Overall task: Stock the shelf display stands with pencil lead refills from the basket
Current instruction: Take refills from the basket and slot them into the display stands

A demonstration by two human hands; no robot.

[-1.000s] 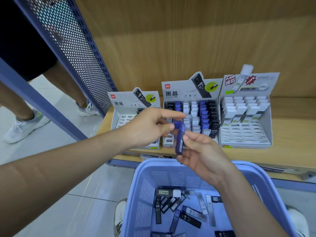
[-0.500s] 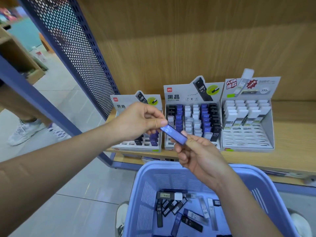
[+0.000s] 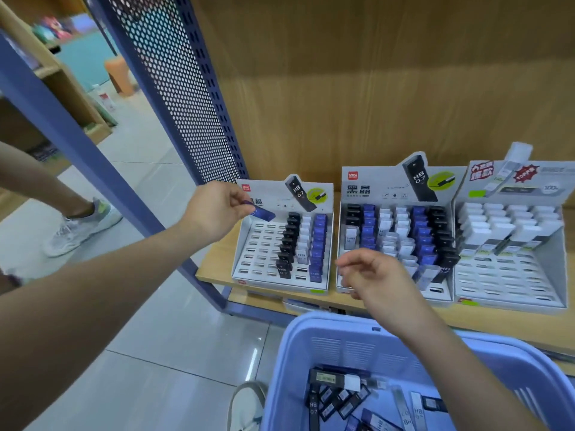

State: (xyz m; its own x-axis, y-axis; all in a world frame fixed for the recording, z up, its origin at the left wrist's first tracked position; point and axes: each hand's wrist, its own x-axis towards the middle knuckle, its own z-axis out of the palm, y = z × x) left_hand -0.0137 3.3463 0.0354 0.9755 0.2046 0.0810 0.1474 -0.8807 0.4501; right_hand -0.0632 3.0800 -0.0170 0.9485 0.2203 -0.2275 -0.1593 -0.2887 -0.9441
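Three cardboard display stands sit side by side on a wooden shelf (image 3: 214, 269). The left hand (image 3: 214, 209) pinches one blue pencil lead refill case (image 3: 263, 213) between thumb and fingertips, holding it tilted in the air just above the top left corner of the left stand (image 3: 258, 244). That stand has three filled columns, one black, one clear and one blue, with bare slots to their left. The middle stand (image 3: 373, 189) has six columns: black, blue, two clear, blue, black. The right stand (image 3: 504, 284) holds four columns of white cases in its upper rows, and its lower rows are bare slots.

The right hand (image 3: 373, 275) hovers in front of the middle stand, fingers loosely curled and holding nothing. Below it is one lavender plastic basket (image 3: 298, 353) holding loose refill cases (image 3: 339, 399) in black, blue and clear; the forearm hides some, so no exact count is possible.

A perforated blue metal panel (image 3: 174, 88) rises at the shelf's left end. Beyond it another person's sneaker (image 3: 84, 227) stands on the tiled floor.
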